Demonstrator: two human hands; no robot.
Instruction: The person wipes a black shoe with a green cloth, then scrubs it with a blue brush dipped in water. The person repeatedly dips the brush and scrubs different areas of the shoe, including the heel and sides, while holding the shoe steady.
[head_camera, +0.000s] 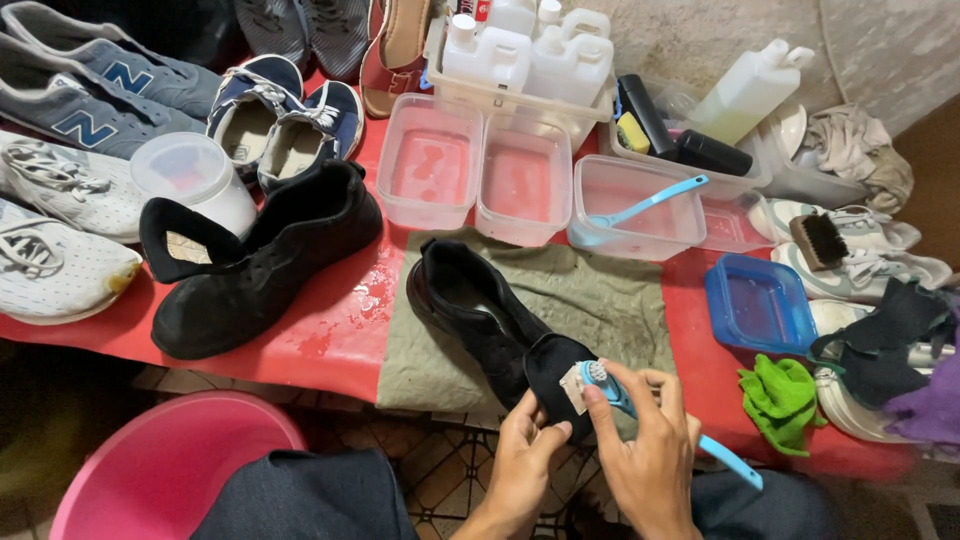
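A black shoe (470, 305) lies on an olive cloth (600, 300) on the red table. My left hand (525, 455) pinches the shoe's tongue (550, 375) and pulls it out toward me. My right hand (650, 440) is shut on a blue brush (720, 455), with its bristle head pressed on the white label on the tongue. The matching black shoe (250, 265) stands to the left, apart from both hands.
Three clear tubs of liquid (520, 180) stand behind the cloth; one holds a second blue brush (645, 205). A blue tub (758, 305), a green rag (780, 400), white bottles (530, 50) and several sneakers ring the table. A pink basin (170, 470) sits on the floor at the lower left.
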